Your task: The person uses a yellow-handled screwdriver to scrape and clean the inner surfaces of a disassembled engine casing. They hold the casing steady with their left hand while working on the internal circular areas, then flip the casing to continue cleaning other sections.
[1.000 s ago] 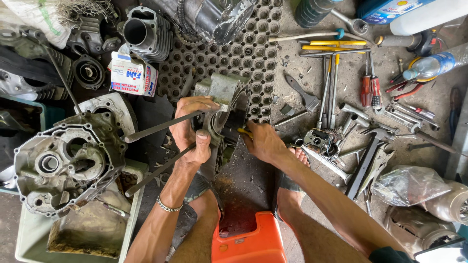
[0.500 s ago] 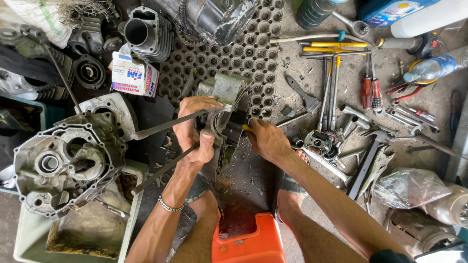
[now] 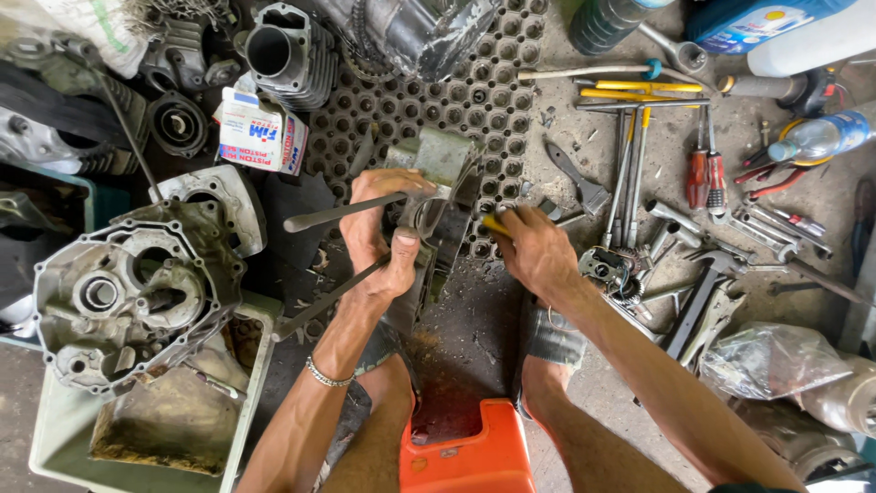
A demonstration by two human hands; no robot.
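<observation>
My left hand grips a grey metal engine part that stands on the black holed rubber mat. Two long metal studs stick out of the part to the left, past my fingers. My right hand is closed around a yellow-handled tool, its tip against the right side of the engine part. A thin bracelet sits on my left wrist.
A large aluminium crankcase half lies at left over a pale tray. An engine cylinder and a small white box lie behind. Screwdrivers, wrenches and pliers lie scattered at right. An orange stool stands between my legs.
My right hand has shifted slightly back from the engine part with the yellow-handled tool. My left hand keeps its grip in the same place.
</observation>
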